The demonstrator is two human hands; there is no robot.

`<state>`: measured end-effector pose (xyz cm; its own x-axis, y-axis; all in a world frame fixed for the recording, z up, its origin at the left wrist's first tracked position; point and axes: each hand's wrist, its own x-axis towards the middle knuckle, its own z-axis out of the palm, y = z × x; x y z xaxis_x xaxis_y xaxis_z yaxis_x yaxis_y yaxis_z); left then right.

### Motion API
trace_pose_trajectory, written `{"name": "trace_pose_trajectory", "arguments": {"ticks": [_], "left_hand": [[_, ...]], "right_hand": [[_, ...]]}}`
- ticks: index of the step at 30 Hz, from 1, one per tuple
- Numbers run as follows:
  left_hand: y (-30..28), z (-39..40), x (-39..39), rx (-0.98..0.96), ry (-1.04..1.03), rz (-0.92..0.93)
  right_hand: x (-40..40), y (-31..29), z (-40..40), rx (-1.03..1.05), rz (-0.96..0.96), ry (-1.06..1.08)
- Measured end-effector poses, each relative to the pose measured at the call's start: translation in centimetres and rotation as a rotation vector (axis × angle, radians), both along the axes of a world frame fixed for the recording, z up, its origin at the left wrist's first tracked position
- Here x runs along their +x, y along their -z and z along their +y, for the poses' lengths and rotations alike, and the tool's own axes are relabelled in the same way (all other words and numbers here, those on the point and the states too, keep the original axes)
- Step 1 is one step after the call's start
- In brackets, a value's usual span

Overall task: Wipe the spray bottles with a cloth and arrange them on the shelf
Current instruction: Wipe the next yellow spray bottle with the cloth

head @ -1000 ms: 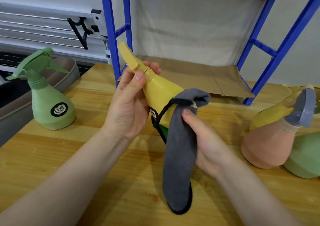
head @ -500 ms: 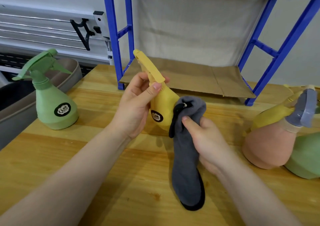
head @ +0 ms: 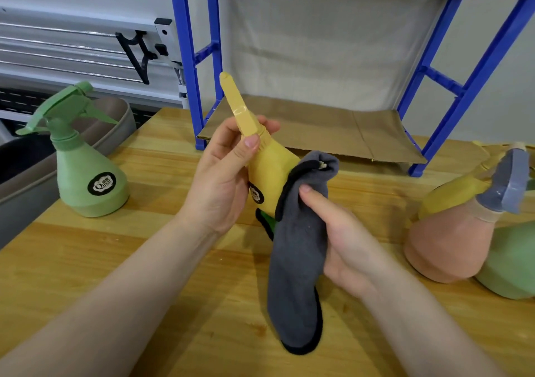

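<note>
— Since half a second ago, what changes for you?

— Compared with before, I see the yellow spray bottle tilts a little more, its nozzle pointing up and away, and the grey cloth now covers more of its lower side.

— How are the hands?

— My left hand grasps the neck of the yellow spray bottle, thumb on the front under the trigger head, the other fingers behind. My right hand holds the grey cloth, thumb pressing it against the bottle body; the rest of the cloth hangs down below this hand to the wooden table.

— And the other bottles?

— A green spray bottle stands upright well to the left of my left hand. To the right of my right hand lies a group: a pink bottle with a grey-blue head, on its side, one more yellow one behind it, and a green body touching it.

— The shelf?

— The blue shelf is beyond both hands, with brown cardboard on its lowest level. No bottle stands on it yet.
</note>
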<state>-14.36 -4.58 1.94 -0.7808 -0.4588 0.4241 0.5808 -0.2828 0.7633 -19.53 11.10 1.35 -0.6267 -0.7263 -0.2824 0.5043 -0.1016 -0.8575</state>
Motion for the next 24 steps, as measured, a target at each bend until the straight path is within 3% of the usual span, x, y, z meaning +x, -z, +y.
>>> {"name": "trace_pose_trajectory", "arguments": {"ticks": [4,11,15,19,24], "left_hand": [[-0.2,-0.3,-0.1,-0.039,-0.031,-0.051],[-0.1,-0.7,-0.1,-0.288,-0.191,-0.181],[0.3,-0.8,-0.1,-0.541,-0.315,-0.274],[0.3,-0.8,0.0,-0.725,-0.502,-0.369],[0.0,-1.1,0.2,-0.920,-0.689,-0.399]], "right_hand": [[-1.1,0.3,0.3,0.195,0.166,-0.038],[-2.0,0.7,0.4,0.431,0.732,0.242],[-2.2,-0.6,1.0,0.253,0.860,0.400],[-1.9,-1.4,1.6,0.021,0.907,0.440],[-1.8,-1.4,2.1,-0.110,1.000,0.474]]}}
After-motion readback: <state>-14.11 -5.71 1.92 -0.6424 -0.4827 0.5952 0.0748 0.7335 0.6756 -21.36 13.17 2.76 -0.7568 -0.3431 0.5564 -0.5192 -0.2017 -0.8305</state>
